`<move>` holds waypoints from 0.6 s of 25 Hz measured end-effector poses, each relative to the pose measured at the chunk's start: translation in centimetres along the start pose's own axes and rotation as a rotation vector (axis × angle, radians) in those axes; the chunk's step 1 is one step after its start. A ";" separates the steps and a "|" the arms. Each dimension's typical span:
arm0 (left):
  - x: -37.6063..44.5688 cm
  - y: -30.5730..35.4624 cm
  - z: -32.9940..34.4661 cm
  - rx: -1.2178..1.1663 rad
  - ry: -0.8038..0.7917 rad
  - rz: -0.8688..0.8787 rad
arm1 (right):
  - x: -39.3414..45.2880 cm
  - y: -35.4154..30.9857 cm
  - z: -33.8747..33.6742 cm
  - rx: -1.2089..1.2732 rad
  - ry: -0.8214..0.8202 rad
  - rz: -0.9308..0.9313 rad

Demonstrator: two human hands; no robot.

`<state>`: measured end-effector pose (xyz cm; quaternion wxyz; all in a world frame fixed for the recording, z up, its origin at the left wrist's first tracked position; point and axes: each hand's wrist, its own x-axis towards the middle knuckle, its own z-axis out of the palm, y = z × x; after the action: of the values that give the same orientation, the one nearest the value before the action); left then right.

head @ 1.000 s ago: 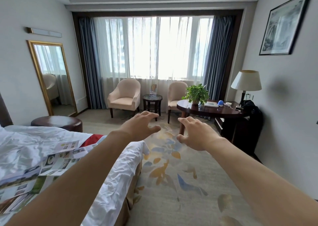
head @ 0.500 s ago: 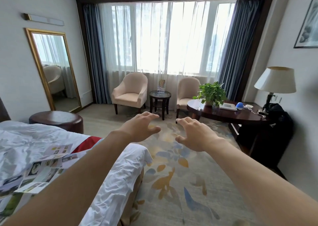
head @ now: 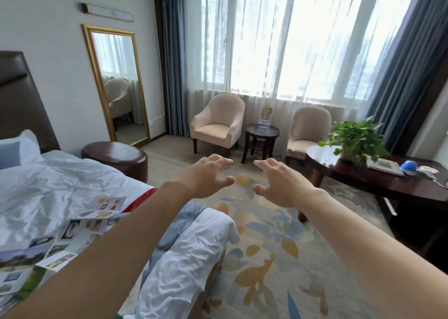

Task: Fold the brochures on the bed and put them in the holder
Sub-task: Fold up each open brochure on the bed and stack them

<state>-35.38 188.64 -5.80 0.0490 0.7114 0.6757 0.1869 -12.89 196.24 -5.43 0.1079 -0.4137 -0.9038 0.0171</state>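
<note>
— Brochures (head: pixel 72 231) lie spread out on the bed (head: pixel 48 178), at the lower left of the frame. They are unfolded and some lie on top of others.

— Are we holding any?

— No. Our left hand (head: pixel 206 178) and right hand (head: pixel 278 185) are both out in front of us, in the middle of the frame, over the carpet (head: pixel 261 258). The fingers are spread and a little bent, and they hold nothing. Our left arm crosses over the near brochures.

— How will the paper feel?

— We think it is thin and light. It will bend easily and may slide on the soft sheet. It could crease in the wrong place or tear if we pull hard.

— Where should we grab one?

— By a free edge or corner of the top one, with a thumb and fingers. Then we fold along the lines it already has. The bed is soft, so pressing a fold flat may be hard.

— And the holder?

— We think it is the clear stand (head: pixel 265 118) on the small round table (head: pixel 261 130) between the two chairs, in the upper middle. It is well apart from the bed.
</note>
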 end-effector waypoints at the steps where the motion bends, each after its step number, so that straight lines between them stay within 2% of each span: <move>1: 1.0 -1.9 -0.1 0.016 -0.001 -0.026 | 2.3 -0.3 0.7 0.000 -0.010 -0.012; 8: 5.4 -14.0 -3.3 0.102 0.047 -0.204 | 18.3 -5.9 5.2 0.040 -0.023 -0.183; 15: 1.7 -25.4 -6.1 0.115 0.143 -0.563 | 29.9 -18.3 12.5 0.067 -0.122 -0.552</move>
<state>-61.30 191.28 -7.96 0.0108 0.4827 0.8577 0.1770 -48.10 207.43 -10.05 0.0674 -0.1462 -0.9861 0.0415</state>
